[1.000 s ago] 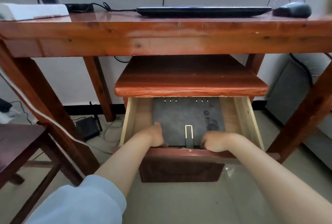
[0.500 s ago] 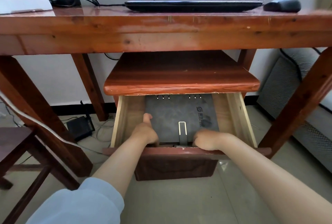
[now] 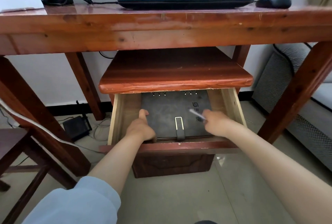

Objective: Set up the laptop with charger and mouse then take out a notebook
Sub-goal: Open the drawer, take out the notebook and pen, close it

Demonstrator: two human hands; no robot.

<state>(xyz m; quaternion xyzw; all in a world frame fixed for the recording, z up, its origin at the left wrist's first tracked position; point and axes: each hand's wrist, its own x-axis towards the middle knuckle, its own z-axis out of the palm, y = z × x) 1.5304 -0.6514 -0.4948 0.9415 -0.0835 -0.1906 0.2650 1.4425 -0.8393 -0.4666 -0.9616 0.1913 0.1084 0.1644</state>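
Notebook (image 3: pixel 172 110) now gripped at its left edge by left hand (image 3: pixel 140 128); right hand (image 3: pixel 213 123) newly pinches a pen (image 3: pixel 196 114).

Wooden desk (image 3: pixel 161 31), red-brown, across the top | open drawer (image 3: pixel 231 105) of a small cabinet (image 3: pixel 172 166) under it | dark chair (image 3: pixel 16 144) at left | black router (image 3: pixel 76 127) and loose cables (image 3: pixel 100 130) on the tiled floor (image 3: pixel 197 196) | grey sofa (image 3: pixel 305 115) at right | white box (image 3: pixel 19 3) on the desk's left end
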